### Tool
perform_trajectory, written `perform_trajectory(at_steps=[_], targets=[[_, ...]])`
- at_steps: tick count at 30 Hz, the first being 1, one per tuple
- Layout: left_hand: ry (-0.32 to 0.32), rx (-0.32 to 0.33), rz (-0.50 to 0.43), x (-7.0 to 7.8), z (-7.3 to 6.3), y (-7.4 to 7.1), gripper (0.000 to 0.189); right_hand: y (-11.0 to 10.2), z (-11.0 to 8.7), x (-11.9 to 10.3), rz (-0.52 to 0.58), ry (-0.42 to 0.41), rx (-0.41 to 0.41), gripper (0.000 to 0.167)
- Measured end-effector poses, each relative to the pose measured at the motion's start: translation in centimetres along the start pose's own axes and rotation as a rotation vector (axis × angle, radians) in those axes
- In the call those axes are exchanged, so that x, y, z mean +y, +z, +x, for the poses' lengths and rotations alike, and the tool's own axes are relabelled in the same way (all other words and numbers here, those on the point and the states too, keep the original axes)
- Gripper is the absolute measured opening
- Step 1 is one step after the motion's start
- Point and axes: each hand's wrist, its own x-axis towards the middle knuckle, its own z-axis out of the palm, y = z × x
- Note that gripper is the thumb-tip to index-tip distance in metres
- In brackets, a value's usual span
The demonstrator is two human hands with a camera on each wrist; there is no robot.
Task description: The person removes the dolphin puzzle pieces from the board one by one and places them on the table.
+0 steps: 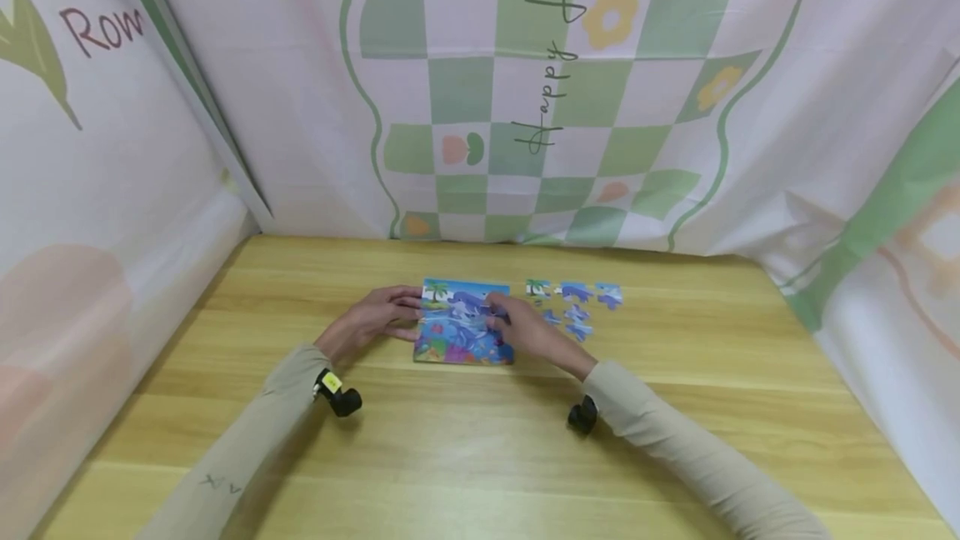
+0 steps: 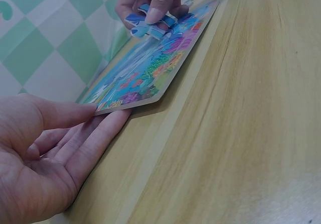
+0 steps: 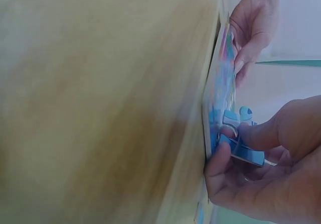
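Note:
A dolphin-and-reef jigsaw board (image 1: 450, 340) lies on the wooden table, its printed side up. At its left edge my left hand (image 1: 378, 312) holds it, the thumb along the top and fingers at the underside in the left wrist view. Over the board's right part, my right hand (image 1: 528, 327) pinches blue jigsaw pieces (image 3: 246, 151) between thumb and fingers; their outlines overlap. Beyond that hand, loose jigsaw pieces (image 1: 576, 312) are spread on the table, including one with a palm tree (image 1: 537, 287).
The wooden table (image 1: 465, 457) reaches back to a checked curtain (image 1: 525, 90). More printed cloth hangs at the left (image 1: 112, 190) and right (image 1: 892, 273). Small black wrist cameras sit under both sleeves.

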Motion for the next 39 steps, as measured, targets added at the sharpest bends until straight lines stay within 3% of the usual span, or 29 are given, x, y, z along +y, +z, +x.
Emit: perform_trajectory(at_steps=[12, 20, 23, 35, 39], targets=[[-0.003, -0.008, -0.001, 0.1, -0.2, 0.1, 0.056, -1.5, 0.3, 0.8, 0.050, 0.018, -0.016, 0.024], [-0.002, -0.009, -0.002, 0.2, -0.2, 0.1, 0.057, -2.1, -0.4, 1.3, 0.334, 0.109, 0.035, 0.022], [0.001, -0.012, 0.001, 0.2, -0.2, 0.1, 0.057, -2.4, -0.7, 1.7, 0.383, 0.134, 0.057, 0.022], [-0.003, -0.002, -0.001, 0.3, -0.3, 0.2, 0.056, -3.9, -2.7, 3.4, 0.417, 0.104, 0.075, 0.032], [-0.008, -0.001, -0.001, 0.3, -0.2, 0.2, 0.055, -4.6, -3.4, 3.9, 0.382, 0.102, 0.076, 0.032]])
